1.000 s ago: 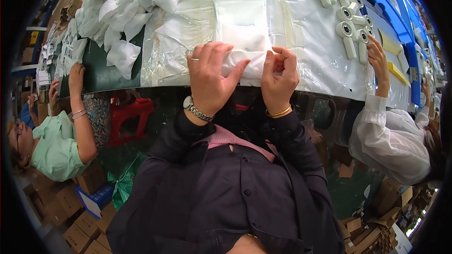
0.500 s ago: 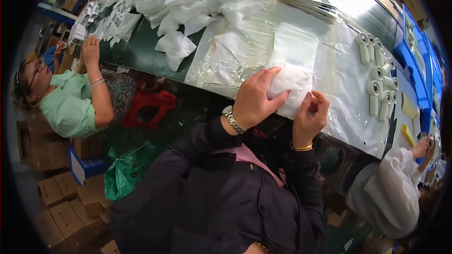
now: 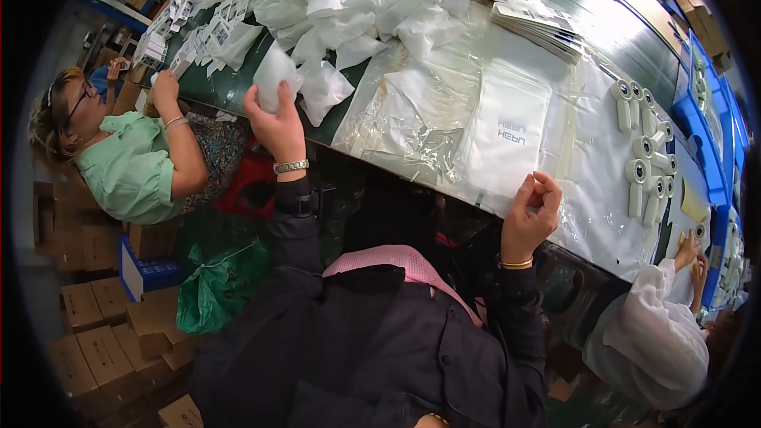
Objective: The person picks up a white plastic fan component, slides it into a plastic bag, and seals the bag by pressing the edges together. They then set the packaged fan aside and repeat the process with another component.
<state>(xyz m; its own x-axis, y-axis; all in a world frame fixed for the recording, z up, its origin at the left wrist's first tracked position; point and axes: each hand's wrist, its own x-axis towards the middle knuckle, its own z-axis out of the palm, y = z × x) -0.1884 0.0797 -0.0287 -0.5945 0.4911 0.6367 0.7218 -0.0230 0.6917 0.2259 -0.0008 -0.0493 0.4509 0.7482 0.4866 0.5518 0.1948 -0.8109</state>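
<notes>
Left fingers hold a puffy, filmy white pouch.

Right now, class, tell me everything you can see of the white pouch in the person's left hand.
The white pouch looks soft and thin-skinned, perhaps plastic, with a smooth, slightly shiny surface. It bulges at the middle and narrows toward the top; whatever is inside cannot be seen. The left hand holds it from below, thumb on its right side, fingers on its left. It appears over the dark green tabletop, near a heap of similar pouches; whether it touches its nearest neighbour is unclear.
</notes>
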